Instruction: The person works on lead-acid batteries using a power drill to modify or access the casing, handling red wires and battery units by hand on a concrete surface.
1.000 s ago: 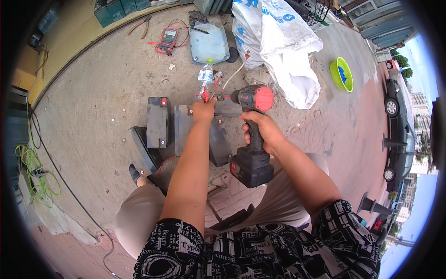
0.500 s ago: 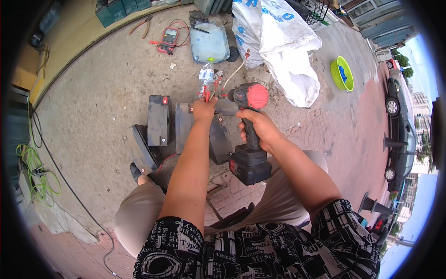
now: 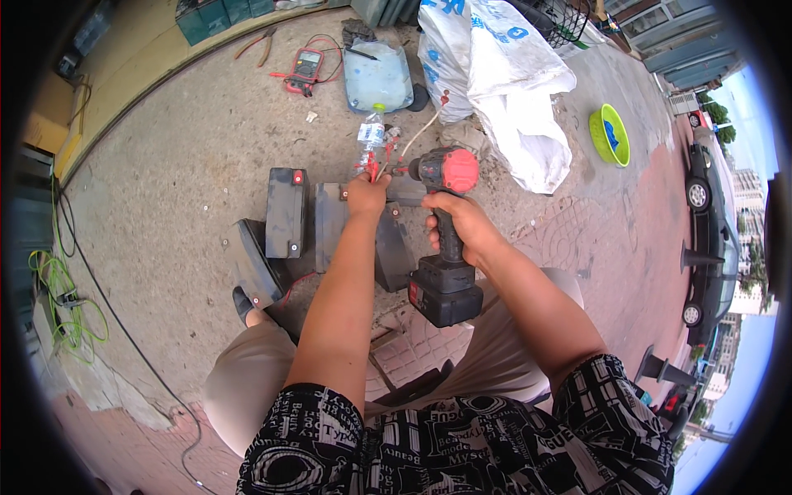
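Note:
My right hand is wrapped round the grip of a red and black cordless drill, with its head turned to the left. My left hand is closed in a pinch on thin wires with red ends, just left of the drill's nose; the fingertips are partly hidden. Beneath and beside it are dark grey batteries: one stands to the left, another lies under my left forearm, and a third is between my hands. A clear plastic bottle with a green cap lies just beyond my left hand.
Farther off lie a red multimeter, pliers and a bluish plastic container. White sacks and a lime-green basin are at the right. Another battery leans near my foot; a black cable crosses the left ground.
The whole view has shifted slightly, so the ground things sit a little farther right. Both hands keep the same hold, with the drill nearly unmoved beside the wires.

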Available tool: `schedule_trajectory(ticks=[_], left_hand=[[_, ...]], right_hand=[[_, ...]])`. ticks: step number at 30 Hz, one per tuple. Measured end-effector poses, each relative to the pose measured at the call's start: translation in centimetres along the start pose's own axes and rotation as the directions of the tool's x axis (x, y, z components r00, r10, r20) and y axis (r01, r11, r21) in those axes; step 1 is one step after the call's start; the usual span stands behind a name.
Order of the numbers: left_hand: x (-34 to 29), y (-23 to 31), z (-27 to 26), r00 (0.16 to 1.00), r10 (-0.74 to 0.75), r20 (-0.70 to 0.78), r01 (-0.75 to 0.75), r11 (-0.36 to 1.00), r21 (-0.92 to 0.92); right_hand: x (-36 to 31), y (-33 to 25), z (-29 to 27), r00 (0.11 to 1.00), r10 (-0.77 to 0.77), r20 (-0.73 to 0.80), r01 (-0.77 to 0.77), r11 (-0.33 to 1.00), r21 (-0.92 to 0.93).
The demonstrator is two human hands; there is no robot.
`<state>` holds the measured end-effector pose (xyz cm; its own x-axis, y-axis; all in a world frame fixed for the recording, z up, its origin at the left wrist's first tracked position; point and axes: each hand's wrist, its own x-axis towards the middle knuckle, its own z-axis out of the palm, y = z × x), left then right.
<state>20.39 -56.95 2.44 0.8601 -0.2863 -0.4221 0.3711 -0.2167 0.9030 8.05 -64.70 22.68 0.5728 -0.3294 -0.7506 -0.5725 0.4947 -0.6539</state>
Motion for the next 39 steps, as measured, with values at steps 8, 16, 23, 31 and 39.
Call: schedule_trajectory(ticks=[8,16,23,31,39], left_hand=[[-0.9,1.1,0.3,1.000,-0.021,-0.010,0.022,0.999,0.037],[-1.0,1.1,0.5,1.000,-0.020,0.001,0.019,0.998,0.066],[-1.5,1.8,0.1,1.000,0.030,-0.010,-0.028,0.990,0.136],[-1.0,1.2,0.0,0.997,0.056,-0.052,-0.045,0.979,0.200],[-1.3,1.7,0.0,0.998,0.049,-0.045,-0.037,0.971,0.235]], right_hand=[[0.0,0.0,-0.3,1.000,0.003,-0.007,-0.003,1.000,-0.010],[-0.2,-0.7,-0.1,1.000,-0.003,0.003,0.003,0.997,-0.077],[-0.4,-0.5,0.6,1.000,0.015,-0.017,-0.016,0.995,-0.099],[-0.3,0.1,0.8,1.000,-0.005,0.004,0.005,0.991,-0.135],[-0.3,0.1,0.6,1.000,-0.002,-0.016,0.000,0.989,-0.149]])
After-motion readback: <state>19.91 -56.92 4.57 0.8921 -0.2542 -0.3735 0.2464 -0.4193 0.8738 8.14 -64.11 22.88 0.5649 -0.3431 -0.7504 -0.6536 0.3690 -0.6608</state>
